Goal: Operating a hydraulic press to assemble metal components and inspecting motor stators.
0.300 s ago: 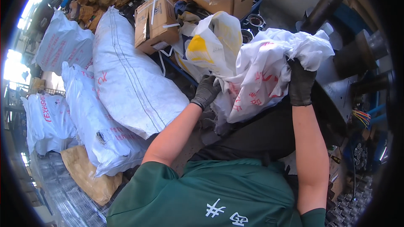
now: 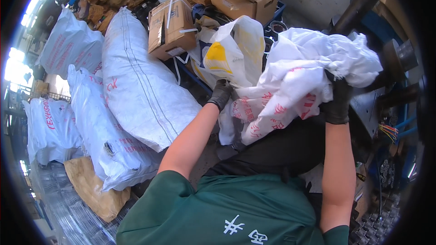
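A white sack [image 2: 290, 88] is hanging between the two hands, just above the dark trousers [image 2: 263, 152]. Its thin cloth is creasing into deep folds, bunching into a puffy, crumpled heap at the right and draping in a looser flap toward the lower left. Red printed characters are running across the lower part, bending and breaking where the folds are crossing them. The dark-gloved left hand [image 2: 221, 95] is gripping the sack's left edge, its fingers [image 2: 224, 85] curling in tightly. The right hand [image 2: 337, 104], gloved alike, is holding up the bunched side; its fingers are wrapping into the cloth, partly hidden beneath it. A yellow-marked bag [image 2: 222, 56] is standing just behind the sack, a carton [image 2: 175, 34] is resting farther left, and a big sack [image 2: 141, 81] is lying left of the left hand.
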`<state>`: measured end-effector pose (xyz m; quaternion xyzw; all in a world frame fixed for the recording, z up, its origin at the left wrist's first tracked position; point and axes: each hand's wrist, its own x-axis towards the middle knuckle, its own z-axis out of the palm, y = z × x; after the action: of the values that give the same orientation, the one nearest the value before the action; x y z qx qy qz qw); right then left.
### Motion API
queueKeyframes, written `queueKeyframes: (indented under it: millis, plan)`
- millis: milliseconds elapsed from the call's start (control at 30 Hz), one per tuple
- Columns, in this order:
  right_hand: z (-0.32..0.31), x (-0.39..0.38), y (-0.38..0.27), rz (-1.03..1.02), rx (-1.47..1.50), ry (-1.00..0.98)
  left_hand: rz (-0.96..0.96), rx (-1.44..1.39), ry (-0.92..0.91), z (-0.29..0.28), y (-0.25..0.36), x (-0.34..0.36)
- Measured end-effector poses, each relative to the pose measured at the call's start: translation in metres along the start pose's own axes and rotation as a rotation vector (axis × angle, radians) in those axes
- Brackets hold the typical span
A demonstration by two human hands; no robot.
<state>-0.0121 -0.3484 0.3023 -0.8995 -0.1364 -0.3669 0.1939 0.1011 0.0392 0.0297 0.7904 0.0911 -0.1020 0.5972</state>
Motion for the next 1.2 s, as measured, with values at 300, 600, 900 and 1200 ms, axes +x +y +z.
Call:
queueKeyframes:
  millis: [300, 600, 900, 1200]
  plan:
    - [-0.052, 0.028, 0.009, -0.028, -0.035, 0.023, 0.37, 0.298, -0.424, -0.003, 0.055, -0.018]
    - [-0.074, 0.033, 0.005, 0.061, -0.096, -0.075, 0.57, 0.304, -0.194, -0.012, 0.132, -0.047]
    - [-0.117, 0.056, -0.001, -0.004, -0.224, 0.141, 0.44, -0.624, -0.262, -0.058, 0.186, -0.044]
    - [-0.118, 0.08, -0.029, 0.322, 0.58, 0.241, 1.067, 0.468, -0.313, 0.006, 0.206, -0.111]
